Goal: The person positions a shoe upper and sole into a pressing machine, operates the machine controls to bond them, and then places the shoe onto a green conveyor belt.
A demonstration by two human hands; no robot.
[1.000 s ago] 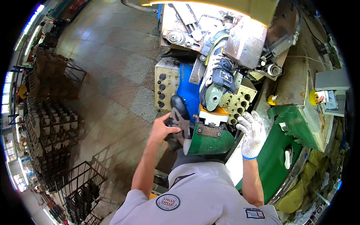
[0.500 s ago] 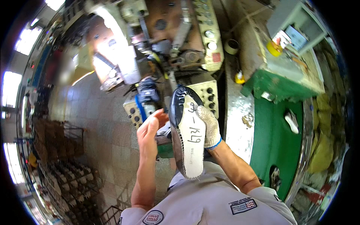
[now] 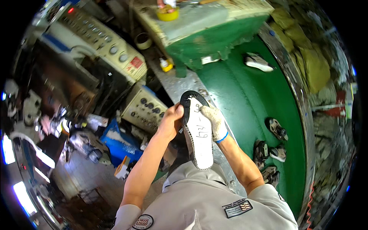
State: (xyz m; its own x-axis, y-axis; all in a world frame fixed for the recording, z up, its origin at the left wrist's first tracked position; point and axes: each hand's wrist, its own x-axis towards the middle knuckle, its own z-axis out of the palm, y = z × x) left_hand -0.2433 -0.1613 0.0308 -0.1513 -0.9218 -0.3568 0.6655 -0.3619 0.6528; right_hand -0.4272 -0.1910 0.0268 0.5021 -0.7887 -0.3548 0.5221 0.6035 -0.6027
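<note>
Head view: a shoe point(image 3: 202, 143), bottom up, is pointing its black toe point(image 3: 191, 94) far, left of a green bench point(image 3: 226, 99).
Bare left hand point(image 3: 170, 121): fingers are gripping the toe's left edge.
Gloved right hand point(image 3: 216, 122): thumb is resting on the right side (other fingers hidden).
Shoe balance: keeping both grips even is probably steadying it best.

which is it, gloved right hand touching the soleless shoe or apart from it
Touching. The head view shows the gloved right hand gripping the right edge of the soleless shoe, thumb laid over its upturned bottom.
</note>
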